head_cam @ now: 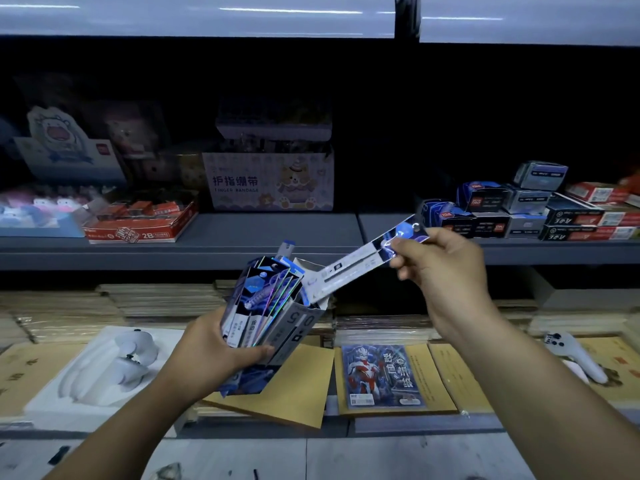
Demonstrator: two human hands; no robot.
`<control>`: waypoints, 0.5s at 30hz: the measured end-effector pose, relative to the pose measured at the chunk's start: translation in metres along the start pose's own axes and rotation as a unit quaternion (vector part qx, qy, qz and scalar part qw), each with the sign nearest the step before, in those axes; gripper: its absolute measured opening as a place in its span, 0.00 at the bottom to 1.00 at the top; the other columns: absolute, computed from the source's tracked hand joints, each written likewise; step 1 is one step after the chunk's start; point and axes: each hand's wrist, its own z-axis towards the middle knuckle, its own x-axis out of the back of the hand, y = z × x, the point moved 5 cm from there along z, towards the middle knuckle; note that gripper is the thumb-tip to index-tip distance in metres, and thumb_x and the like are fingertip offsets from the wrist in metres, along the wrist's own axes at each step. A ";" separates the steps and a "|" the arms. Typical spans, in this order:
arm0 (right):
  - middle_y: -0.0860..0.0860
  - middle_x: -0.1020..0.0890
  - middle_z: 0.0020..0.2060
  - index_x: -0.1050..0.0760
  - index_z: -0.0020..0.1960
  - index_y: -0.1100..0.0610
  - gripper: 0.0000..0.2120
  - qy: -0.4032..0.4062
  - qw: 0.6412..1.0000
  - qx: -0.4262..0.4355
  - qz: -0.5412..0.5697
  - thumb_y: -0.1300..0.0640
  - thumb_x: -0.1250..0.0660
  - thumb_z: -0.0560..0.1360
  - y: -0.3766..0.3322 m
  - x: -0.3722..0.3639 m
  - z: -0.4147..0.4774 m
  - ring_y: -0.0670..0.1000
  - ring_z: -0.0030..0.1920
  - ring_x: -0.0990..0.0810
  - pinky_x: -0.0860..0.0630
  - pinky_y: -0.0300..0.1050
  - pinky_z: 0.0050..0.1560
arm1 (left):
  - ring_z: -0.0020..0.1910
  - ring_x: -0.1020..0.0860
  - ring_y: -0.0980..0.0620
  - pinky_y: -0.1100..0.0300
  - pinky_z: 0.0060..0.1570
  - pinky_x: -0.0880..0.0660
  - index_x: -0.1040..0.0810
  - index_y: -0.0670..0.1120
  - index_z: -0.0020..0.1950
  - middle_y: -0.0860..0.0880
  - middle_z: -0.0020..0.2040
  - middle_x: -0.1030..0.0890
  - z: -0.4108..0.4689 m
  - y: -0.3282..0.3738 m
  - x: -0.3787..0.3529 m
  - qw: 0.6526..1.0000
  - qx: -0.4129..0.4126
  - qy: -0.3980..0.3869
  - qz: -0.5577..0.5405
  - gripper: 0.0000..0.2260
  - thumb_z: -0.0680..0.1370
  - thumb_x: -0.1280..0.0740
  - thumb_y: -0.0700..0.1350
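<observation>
My left hand (214, 351) grips an open cardboard box (294, 327) stuffed with several long, shiny blue-and-white pen packets (263, 299) that fan out of its top. My right hand (440, 261) pinches the top end of one such packet (353, 268). That packet slants down to the left, and its lower end sits at the box's mouth. Both hands are held in front of a grey shop shelf (277, 237).
On the shelf stand a red 2B pencil tray (138, 223), a finger bandage box (270, 181) and stacked dark stationery boxes (526, 209). Below lie stacks of brown paper pads (166, 299), a yellow envelope (298, 386), a hero-printed paper pack (381, 375) and a white tray (104, 368).
</observation>
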 end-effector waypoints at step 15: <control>0.42 0.24 0.53 0.24 0.63 0.44 0.15 -0.163 0.914 0.182 -0.323 0.48 0.29 0.78 0.012 -0.050 -0.031 0.49 0.31 0.27 0.25 0.42 0.40 | 0.47 0.15 0.59 0.59 0.47 0.17 0.19 0.54 0.54 0.60 0.47 0.13 -0.009 0.010 -0.014 0.996 -0.024 -0.084 -0.017 0.23 0.63 0.15 0.47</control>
